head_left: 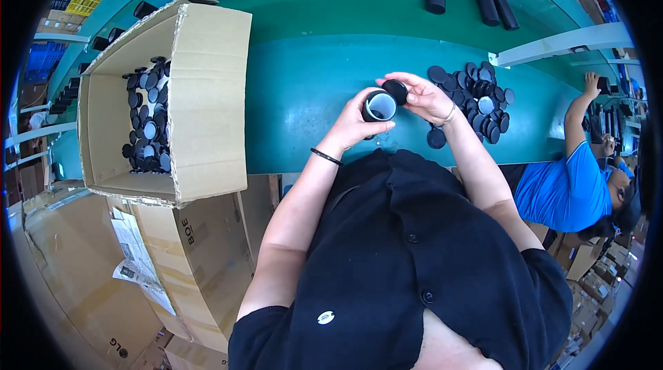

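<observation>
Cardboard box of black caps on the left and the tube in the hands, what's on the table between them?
Nothing: in the head view, bare green table separates the cardboard box from the tube.

Cardboard box [207, 59] of black caps [147, 121] sits left.

To your left an open brown cardboard box [207, 52] holds black caps; sealed brown cartons [200, 252] stack below it, with a white paper sheet [135, 259] against them.
</observation>
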The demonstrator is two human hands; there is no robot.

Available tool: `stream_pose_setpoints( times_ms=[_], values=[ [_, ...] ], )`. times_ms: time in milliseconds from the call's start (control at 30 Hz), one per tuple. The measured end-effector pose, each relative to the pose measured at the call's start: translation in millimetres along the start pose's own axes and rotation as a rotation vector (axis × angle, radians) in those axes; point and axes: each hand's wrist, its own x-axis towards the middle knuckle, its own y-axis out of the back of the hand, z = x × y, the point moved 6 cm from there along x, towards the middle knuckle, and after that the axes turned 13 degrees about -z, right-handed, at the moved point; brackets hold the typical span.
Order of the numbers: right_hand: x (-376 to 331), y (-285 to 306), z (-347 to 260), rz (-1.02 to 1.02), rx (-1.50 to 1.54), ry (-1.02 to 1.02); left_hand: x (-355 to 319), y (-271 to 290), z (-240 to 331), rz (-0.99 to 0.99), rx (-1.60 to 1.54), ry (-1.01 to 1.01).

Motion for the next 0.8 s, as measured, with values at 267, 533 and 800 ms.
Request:
stream_pose_setpoints(
  times_ms=[267,533,800],
  values=[
    [-4.8,10.4,-21.9,0.226,-0.106,0.058,0.8,4.0,5.8,0.127,0.117,-0.046],
    [4.1,-53.4,-54.8,0.276,-0.938,-0.131,4.6,-0.2,-2.2,0.204,0.376,-0.074],
    [10.1,-70.3,-56.9,0.252,-1.481,-0.132,3.1,-9.5,2.1,0.227,0.544,-0.040]
  ],
)
